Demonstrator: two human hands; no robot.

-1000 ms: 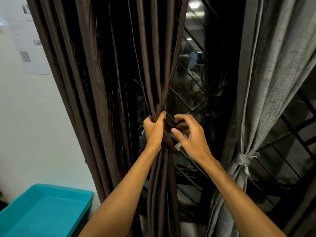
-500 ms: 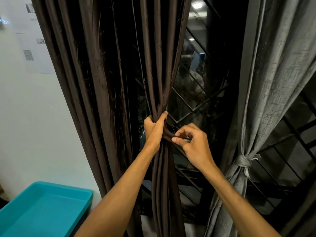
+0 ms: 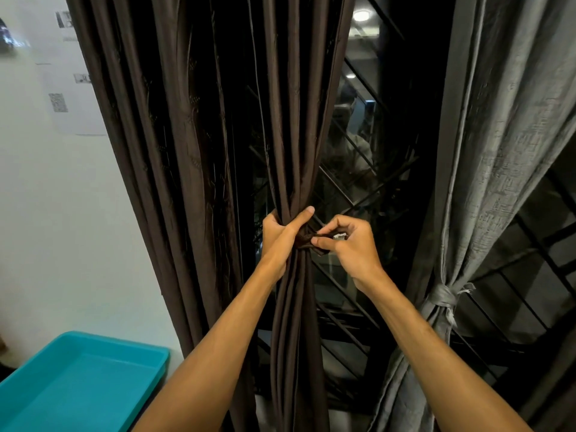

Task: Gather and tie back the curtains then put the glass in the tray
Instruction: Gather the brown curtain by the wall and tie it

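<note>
The left hand (image 3: 282, 235) clasps one brown curtain (image 3: 290, 120); the right hand (image 3: 350, 247) pinches, seemingly, its tie-back (image 3: 304, 241). One grey curtain (image 3: 498, 151), one tray (image 3: 78, 394).

Teal tray (image 3: 78, 395) at lower left, beside white wall (image 3: 62, 219)

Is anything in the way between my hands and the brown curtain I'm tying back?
Nothing visible is. The left hand grips the gathered brown curtain directly, and the right hand pinches the dark tie-back beside that grip. The grey curtain hangs apart to the right, not touching either hand.
</note>
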